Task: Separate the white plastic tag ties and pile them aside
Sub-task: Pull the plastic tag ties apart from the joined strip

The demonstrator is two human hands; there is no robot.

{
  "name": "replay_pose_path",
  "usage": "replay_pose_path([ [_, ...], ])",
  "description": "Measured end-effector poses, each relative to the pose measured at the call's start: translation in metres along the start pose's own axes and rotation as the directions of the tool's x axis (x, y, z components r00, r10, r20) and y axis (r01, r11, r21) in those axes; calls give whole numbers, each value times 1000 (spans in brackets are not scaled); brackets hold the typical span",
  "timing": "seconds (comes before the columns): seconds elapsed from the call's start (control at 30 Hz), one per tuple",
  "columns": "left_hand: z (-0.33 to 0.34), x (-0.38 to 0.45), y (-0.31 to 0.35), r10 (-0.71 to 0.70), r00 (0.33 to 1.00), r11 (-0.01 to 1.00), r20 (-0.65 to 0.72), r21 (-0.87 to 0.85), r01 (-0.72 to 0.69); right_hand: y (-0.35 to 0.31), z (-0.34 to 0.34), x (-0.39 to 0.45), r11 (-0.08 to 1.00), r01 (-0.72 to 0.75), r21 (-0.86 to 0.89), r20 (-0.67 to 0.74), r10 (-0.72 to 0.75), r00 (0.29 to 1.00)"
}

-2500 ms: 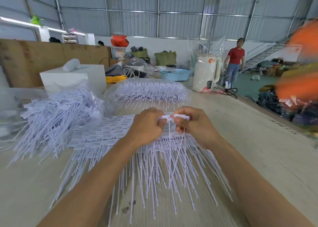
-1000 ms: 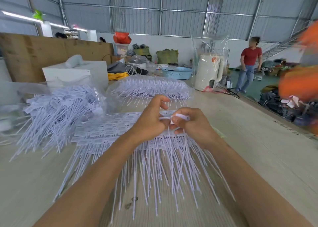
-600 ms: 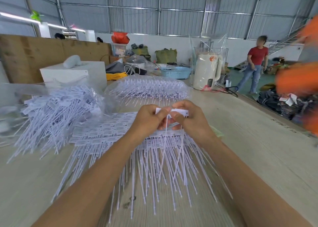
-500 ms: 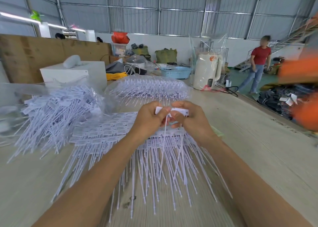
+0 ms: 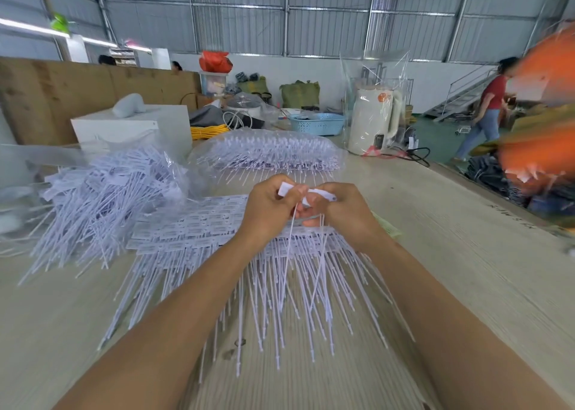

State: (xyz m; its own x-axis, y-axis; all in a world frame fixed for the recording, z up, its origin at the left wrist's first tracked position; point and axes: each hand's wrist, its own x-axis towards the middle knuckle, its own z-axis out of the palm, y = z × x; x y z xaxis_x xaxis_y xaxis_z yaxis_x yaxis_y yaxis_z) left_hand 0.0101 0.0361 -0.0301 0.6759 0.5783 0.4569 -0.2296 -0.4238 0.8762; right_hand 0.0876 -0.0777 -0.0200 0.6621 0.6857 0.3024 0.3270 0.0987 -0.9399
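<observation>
While both hands pinch tag heads above sheet (image 5: 199,226) on desk (image 5: 466,269), left hand (image 5: 267,212) and right hand (image 5: 339,212) pull ties (image 5: 306,193) apart; next: drop onto pile (image 5: 102,198) left of sheet.

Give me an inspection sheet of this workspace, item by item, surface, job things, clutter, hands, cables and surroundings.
Surface: pale wood-grain table, long, running away from the camera.
Job's things: joined tag ties lie flat in sheets under the hands, tails fanned toward the person; a loose pile sits to the left on clear plastic; a bagged bundle lies farther back.
Clutter: white box, blue basket, white appliance wrapped in plastic.
Hands: left hand and right hand together pinch one strip of tags above the sheets.
Cables: black cord by the appliance; yellow coil farther back.
Surroundings: metal-walled warehouse; a person in a red top walks at right; blurred orange shapes at right edge.
</observation>
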Motion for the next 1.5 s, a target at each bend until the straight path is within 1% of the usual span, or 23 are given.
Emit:
replay_pose_path([
  [0.13, 1, 0, -2, 6, 999, 1000, -36, 18, -5, 0, 3, 1, 991, 11, -135, 2, -11, 1000],
  [0.27, 1, 1, 0, -71, 995, 996, -76, -55, 67, 3, 11, 3, 913, 137, -385, -115, -195, 974],
  [0.33, 4, 2, 3, -160, 985, 977, -69, -154, 148, 5, 16, 1, 809, 221, -544, -108, -329, 938],
  [0.4, 5, 4, 5, -246, 967, 944, -60, -242, 225, 0, 17, -5, 650, 351, -674, -49, -514, 857],
  [0.43, 2, 6, 4, -287, 955, 929, -78, -267, 257, -6, 15, -8, 579, 411, -704, -46, -615, 787],
  [0.47, -6, 10, 1, -330, 937, 920, -120, -265, 290, -14, 9, -10, 562, 443, -698, -104, -692, 714],
  [0.5, -16, 14, -4, -362, 914, 920, -183, -230, 318, -24, 0, -11, 644, 451, -618, -243, -702, 669],
  [0.53, -28, 17, -10, -367, 896, 926, -249, -188, 327, -34, -12, -10, 784, 456, -422, -403, -612, 680],
  [0.57, -37, 19, -14, -340, 894, 939, -291, -156, 306, -41, -24, -9, 882, 446, -152, -493, -459, 740],
  [0.6, -41, 19, -16, -302, 905, 953, -299, -130, 275, -45, -34, -8, 920, 381, 87, -482, -296, 825],
  [0.63, -41, 18, -14, -264, 926, 964, -269, -109, 243, -44, -38, -8, 936, 268, 229, -405, -159, 900],
  [0.67, -36, 16, -12, -236, 949, 970, -208, -103, 218, -40, -36, -7, 956, 134, 261, -314, -47, 948],
  [0.73, -23, 15, -7, -237, 967, 964, -89, -145, 223, -29, -20, -5, 976, -51, 210, -163, 87, 983],
  [0.77, -18, 16, -5, -262, 964, 950, -49, -192, 248, -27, -11, -3, 981, -85, 175, -120, 107, 987],
  [0.83, -13, 16, -1, -287, 958, 919, 8, -280, 277, -25, 1, 2, 991, -81, 107, -104, 92, 990],
  [0.9, -12, 14, 2, -274, 961, 910, 37, -313, 272, -28, 8, 7, 996, -74, 46, -74, 78, 994],
  [1.0, -10, 12, 4, -285, 958, 896, 28, -346, 277, -31, 17, 11, 997, -80, 13, 20, 80, 997],
  [1.07, -10, 12, 5, -302, 953, 905, -8, -318, 284, -33, 23, 13, 997, -63, -35, 52, 65, 997],
  [1.17, -15, 10, 5, -312, 950, 916, -23, -273, 294, -32, 27, 17, 997, -40, -62, 64, 44, 997],
  [1.3, -17, 6, 8, -366, 928, 868, 74, -333, 368, -22, 30, 21, 1000, 16, 14, 53, -17, 998],
  [1.4, -16, 2, 11, -406, 869, 817, 282, -314, 483, -15, 29, 25, 998, 32, 59, -27, -31, 999],
  [1.47, -12, -5, 14, -365, 817, 832, 446, -238, 501, -13, 26, 27, 994, -12, 112, -103, 23, 994],
  [1.5, -9, -8, 15, -343, 802, 845, 489, -213, 491, -13, 24, 29, 989, -16, 149, -140, 37, 990],
])
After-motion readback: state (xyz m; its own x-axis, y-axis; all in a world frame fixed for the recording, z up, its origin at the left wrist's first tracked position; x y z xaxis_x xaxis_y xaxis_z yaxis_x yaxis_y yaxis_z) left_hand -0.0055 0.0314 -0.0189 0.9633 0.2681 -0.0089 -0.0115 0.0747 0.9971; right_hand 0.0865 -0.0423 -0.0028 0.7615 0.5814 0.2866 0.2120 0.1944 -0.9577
